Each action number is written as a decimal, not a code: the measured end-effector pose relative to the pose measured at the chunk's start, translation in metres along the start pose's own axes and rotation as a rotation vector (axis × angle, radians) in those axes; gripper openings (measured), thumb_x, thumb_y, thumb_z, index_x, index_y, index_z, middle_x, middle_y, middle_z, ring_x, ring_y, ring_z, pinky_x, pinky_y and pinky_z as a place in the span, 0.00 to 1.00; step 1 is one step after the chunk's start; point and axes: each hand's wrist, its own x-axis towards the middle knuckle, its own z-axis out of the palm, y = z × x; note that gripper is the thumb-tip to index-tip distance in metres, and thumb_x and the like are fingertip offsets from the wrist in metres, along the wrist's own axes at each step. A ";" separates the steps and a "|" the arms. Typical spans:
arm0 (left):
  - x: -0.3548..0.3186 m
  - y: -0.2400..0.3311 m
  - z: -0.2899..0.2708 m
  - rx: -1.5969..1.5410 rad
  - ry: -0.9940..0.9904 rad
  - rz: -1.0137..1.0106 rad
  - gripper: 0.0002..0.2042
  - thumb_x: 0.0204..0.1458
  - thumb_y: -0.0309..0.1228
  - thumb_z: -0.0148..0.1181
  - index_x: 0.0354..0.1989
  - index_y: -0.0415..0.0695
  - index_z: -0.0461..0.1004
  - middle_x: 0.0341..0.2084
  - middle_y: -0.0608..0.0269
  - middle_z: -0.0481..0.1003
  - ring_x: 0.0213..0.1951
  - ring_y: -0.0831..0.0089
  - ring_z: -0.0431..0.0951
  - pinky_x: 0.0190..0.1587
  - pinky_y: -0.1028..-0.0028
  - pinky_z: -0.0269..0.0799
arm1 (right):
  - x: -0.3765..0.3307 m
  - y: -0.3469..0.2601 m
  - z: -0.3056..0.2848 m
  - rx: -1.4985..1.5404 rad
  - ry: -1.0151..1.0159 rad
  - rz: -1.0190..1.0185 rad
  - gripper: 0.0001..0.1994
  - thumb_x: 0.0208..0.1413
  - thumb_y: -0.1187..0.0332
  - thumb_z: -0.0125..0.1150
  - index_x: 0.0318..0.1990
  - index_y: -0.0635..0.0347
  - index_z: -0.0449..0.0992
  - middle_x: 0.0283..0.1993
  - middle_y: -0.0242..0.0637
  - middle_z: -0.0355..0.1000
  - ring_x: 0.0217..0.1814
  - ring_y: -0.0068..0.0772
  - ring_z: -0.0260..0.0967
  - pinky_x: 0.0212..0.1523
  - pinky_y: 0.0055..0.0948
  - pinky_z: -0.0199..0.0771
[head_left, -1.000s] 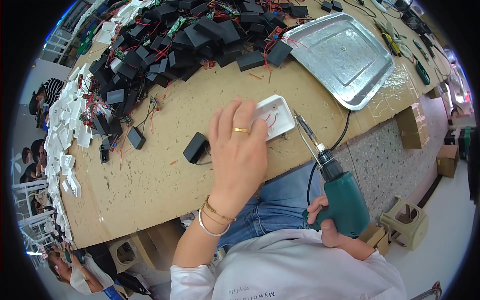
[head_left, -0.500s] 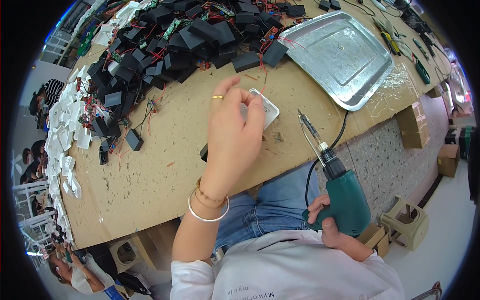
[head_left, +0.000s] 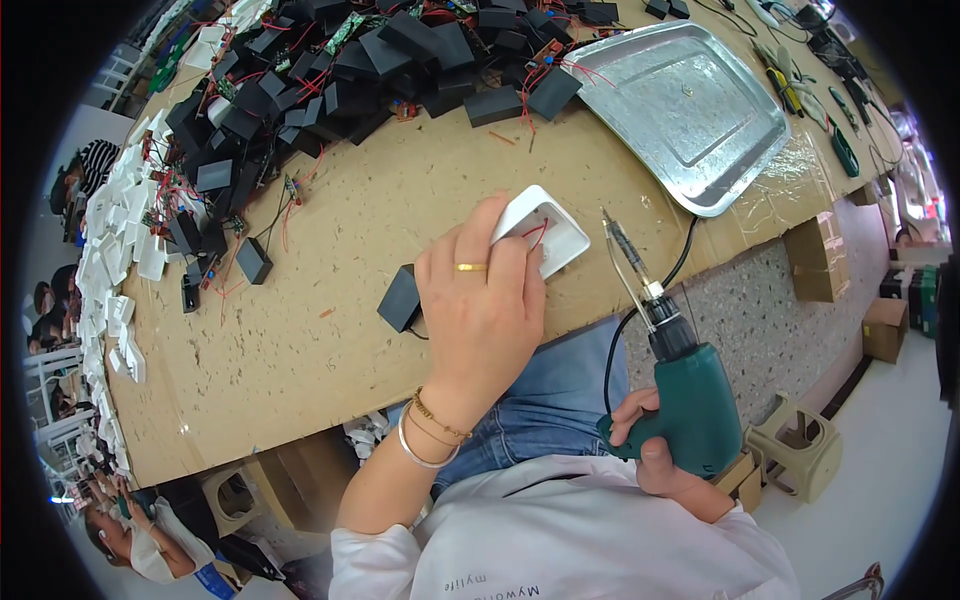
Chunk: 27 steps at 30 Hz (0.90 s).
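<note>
A white plastic case (head_left: 566,236) with a short red wire inside is tilted up off the table, my left hand (head_left: 482,305) closed on its near side. Beside that hand rests a small black box (head_left: 400,298); a dark lead runs from it under the hand. In my right hand (head_left: 662,472) is a green pistol-shaped soldering gun (head_left: 697,410). Its tip points up and away, just right of the case and not touching it. A thin metal tube runs alongside the tip, and a black cord trails from the tool.
Black boxes with red wires and circuit boards (head_left: 390,60) are heaped at the back. White plastic cases (head_left: 125,260) line the left edge. A metal tray (head_left: 740,175) lies at the far right, near pliers (head_left: 783,90). On the floor stand a beige stool (head_left: 800,450) and cardboard boxes (head_left: 815,260).
My left hand has gone from reaching above the case, near a red wire, to gripping the case and tilting it up. The black box shows more. The soldering gun has barely moved.
</note>
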 end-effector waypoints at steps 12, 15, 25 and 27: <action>0.001 0.006 0.009 -0.173 0.009 0.004 0.08 0.41 0.20 0.61 0.29 0.40 0.68 0.45 0.57 0.71 0.46 0.57 0.70 0.45 0.62 0.67 | -0.001 -0.011 0.002 -0.075 0.040 0.062 0.27 0.58 0.46 0.50 0.44 0.67 0.65 0.40 0.40 0.66 0.32 0.26 0.69 0.35 0.27 0.70; -0.001 0.010 0.011 -0.225 0.011 -0.067 0.08 0.41 0.19 0.61 0.29 0.39 0.68 0.45 0.57 0.71 0.46 0.55 0.69 0.47 0.63 0.67 | -0.001 -0.011 0.001 -0.021 0.103 0.060 0.26 0.53 0.47 0.58 0.47 0.58 0.61 0.38 0.44 0.68 0.29 0.28 0.69 0.36 0.32 0.72; -0.002 0.009 0.012 -0.210 -0.006 -0.056 0.09 0.40 0.19 0.60 0.29 0.39 0.68 0.46 0.56 0.70 0.47 0.54 0.68 0.47 0.63 0.67 | -0.002 -0.003 -0.010 -0.178 -0.095 -0.070 0.24 0.57 0.51 0.55 0.48 0.62 0.60 0.38 0.47 0.68 0.30 0.30 0.70 0.34 0.31 0.72; -0.002 0.009 0.011 -0.209 -0.012 -0.055 0.08 0.39 0.18 0.61 0.24 0.40 0.66 0.48 0.57 0.70 0.47 0.57 0.67 0.47 0.66 0.66 | -0.003 0.000 -0.009 -0.183 -0.112 -0.062 0.24 0.57 0.51 0.55 0.49 0.63 0.60 0.38 0.47 0.68 0.30 0.30 0.70 0.33 0.31 0.72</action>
